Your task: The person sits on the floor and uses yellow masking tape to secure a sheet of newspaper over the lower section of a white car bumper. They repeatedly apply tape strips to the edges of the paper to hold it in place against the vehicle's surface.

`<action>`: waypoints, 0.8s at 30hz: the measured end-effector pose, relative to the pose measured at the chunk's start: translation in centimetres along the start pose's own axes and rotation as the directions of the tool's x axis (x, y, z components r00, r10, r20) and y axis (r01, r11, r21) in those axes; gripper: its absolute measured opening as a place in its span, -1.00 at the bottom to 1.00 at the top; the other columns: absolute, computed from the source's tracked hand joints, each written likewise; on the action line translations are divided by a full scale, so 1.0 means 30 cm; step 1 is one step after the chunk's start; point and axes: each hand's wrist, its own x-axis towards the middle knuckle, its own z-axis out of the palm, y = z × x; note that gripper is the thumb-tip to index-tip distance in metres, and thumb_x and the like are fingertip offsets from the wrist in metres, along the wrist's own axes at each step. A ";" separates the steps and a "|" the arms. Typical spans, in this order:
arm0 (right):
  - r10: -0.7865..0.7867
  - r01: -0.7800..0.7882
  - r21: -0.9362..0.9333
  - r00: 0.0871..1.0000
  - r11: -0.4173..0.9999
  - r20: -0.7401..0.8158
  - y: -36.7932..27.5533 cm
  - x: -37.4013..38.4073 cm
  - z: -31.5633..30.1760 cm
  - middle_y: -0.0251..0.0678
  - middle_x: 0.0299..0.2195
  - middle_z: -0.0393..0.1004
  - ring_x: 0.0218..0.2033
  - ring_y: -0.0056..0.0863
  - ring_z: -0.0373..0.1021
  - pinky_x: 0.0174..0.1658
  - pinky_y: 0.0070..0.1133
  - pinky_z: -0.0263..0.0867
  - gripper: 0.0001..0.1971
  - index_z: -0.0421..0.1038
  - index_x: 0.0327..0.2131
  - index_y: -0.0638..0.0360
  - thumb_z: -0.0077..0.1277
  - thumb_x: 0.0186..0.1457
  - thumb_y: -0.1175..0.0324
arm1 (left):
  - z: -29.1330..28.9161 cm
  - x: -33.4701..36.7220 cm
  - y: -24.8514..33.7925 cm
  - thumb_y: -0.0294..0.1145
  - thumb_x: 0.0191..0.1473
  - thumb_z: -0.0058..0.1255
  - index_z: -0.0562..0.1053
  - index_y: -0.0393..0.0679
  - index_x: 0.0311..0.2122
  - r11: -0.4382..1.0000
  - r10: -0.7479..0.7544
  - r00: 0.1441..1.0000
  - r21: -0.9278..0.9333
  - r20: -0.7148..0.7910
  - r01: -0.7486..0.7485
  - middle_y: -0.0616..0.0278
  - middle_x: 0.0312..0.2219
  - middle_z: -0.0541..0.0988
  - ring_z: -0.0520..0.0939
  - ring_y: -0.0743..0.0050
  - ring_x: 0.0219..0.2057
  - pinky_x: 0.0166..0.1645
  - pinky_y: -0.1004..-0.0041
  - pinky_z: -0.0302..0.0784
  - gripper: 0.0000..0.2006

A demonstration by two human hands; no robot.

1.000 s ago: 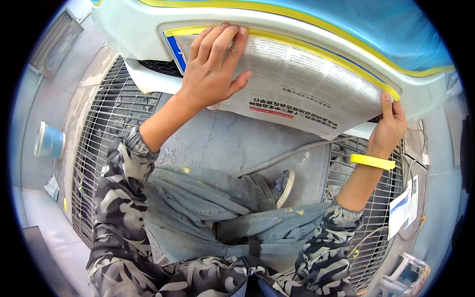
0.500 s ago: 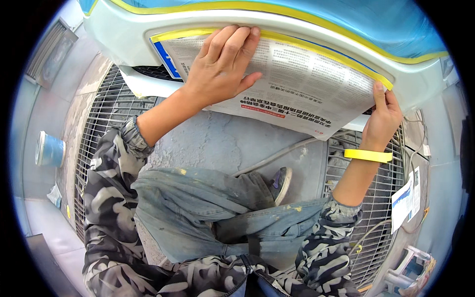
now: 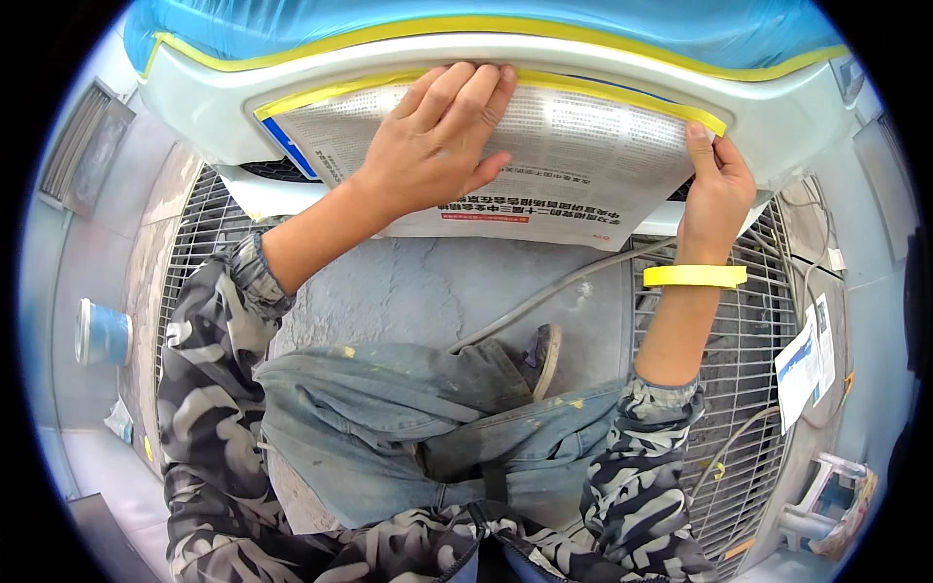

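A newspaper sheet (image 3: 573, 146) with yellow masking tape (image 3: 612, 90) along its top edge lies against the front of a white car bumper (image 3: 185, 107). My left hand (image 3: 437, 136) is spread over the sheet, its fingertips on the taped edge and its thumb held apart. At the sheet's upper right corner, my right hand (image 3: 717, 185) pinches the paper and tape end between thumb and fingers. A yellow tape roll (image 3: 695, 276) circles my right wrist. Blue strips of a plate (image 3: 289, 146) show behind the sheet. The paper's lower edge hangs loose.
Blue plastic film (image 3: 544, 17), edged with yellow tape, covers the car above the bumper. Floor grates (image 3: 719, 389) flank my crossed legs. A hose (image 3: 554, 301) runs across the floor. A blue bucket (image 3: 102, 332) stands left; papers (image 3: 802, 369) and a white step stool (image 3: 826, 505) are right.
My view has shifted, so the bumper and sheet sit lower and further left. My left fingertips have slid rightward along the taped edge. My right hand keeps its pinch on the corner.
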 end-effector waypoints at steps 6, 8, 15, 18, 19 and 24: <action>-0.018 0.018 0.007 1.000 1.000 -0.004 -0.026 0.010 0.005 -0.50 -0.50 0.42 -0.48 -0.76 0.18 -0.39 -0.76 0.09 -0.76 0.51 -0.31 0.39 0.14 0.07 0.34 | 0.021 0.060 0.037 -0.14 -0.16 0.16 0.26 -0.34 0.13 0.999 0.032 0.999 0.006 -0.020 -0.032 0.08 0.03 0.24 0.26 0.13 0.05 0.15 0.25 0.23 -0.24; -0.011 0.011 -0.002 1.000 1.000 -0.007 -0.021 0.013 -0.003 -0.52 -0.53 0.40 -0.50 -0.77 0.16 -0.42 -0.76 0.07 -0.76 0.52 -0.33 0.38 0.14 0.07 0.33 | 0.037 0.083 0.054 -0.14 -0.17 0.16 0.25 -0.34 0.13 0.999 0.037 0.999 -0.017 -0.020 -0.038 0.08 0.02 0.24 0.26 0.14 0.05 0.15 0.26 0.24 -0.24; 0.003 -0.002 -0.055 1.000 0.998 0.007 -0.010 0.035 -0.031 -0.54 -0.61 0.34 -0.56 -0.76 0.13 -0.48 -0.73 0.05 -0.76 0.50 -0.41 0.38 0.13 0.06 0.31 | 0.054 0.173 0.107 -0.14 -0.15 0.15 0.27 -0.36 0.12 0.994 0.053 0.998 -0.094 -0.042 -0.056 0.06 -0.01 0.27 0.31 0.12 0.01 0.10 0.26 0.28 -0.27; 0.002 -0.001 -0.091 1.000 0.996 0.007 -0.004 0.039 -0.033 -0.53 -0.64 0.34 -0.58 -0.75 0.12 -0.49 -0.71 0.05 -0.74 0.49 -0.43 0.38 0.13 0.05 0.29 | 0.041 0.211 0.134 -0.16 -0.15 0.15 0.28 -0.37 0.10 0.991 0.042 0.999 -0.122 -0.029 -0.046 0.05 -0.03 0.28 0.32 0.10 0.00 0.09 0.24 0.29 -0.29; -0.005 0.005 -0.104 1.000 0.995 0.003 -0.005 0.044 -0.038 -0.52 -0.64 0.34 -0.58 -0.75 0.12 -0.49 -0.70 0.05 -0.73 0.48 -0.43 0.38 0.13 0.05 0.29 | 0.046 0.226 0.146 -0.16 -0.15 0.15 0.28 -0.37 0.10 0.989 0.040 0.999 -0.138 -0.037 -0.045 0.05 -0.03 0.28 0.32 0.10 -0.01 0.09 0.24 0.29 -0.29; 0.029 -0.029 -0.190 1.000 0.981 -0.002 -0.015 0.054 -0.045 -0.47 -0.68 0.35 -0.60 -0.70 0.15 -0.49 -0.65 0.10 -0.75 0.49 -0.48 0.34 0.13 0.00 0.28 | 0.052 0.268 0.183 -0.20 -0.15 0.16 0.28 -0.37 0.09 0.982 0.007 0.999 -0.187 -0.040 -0.014 0.04 -0.04 0.28 0.33 0.08 -0.02 0.08 0.24 0.30 -0.30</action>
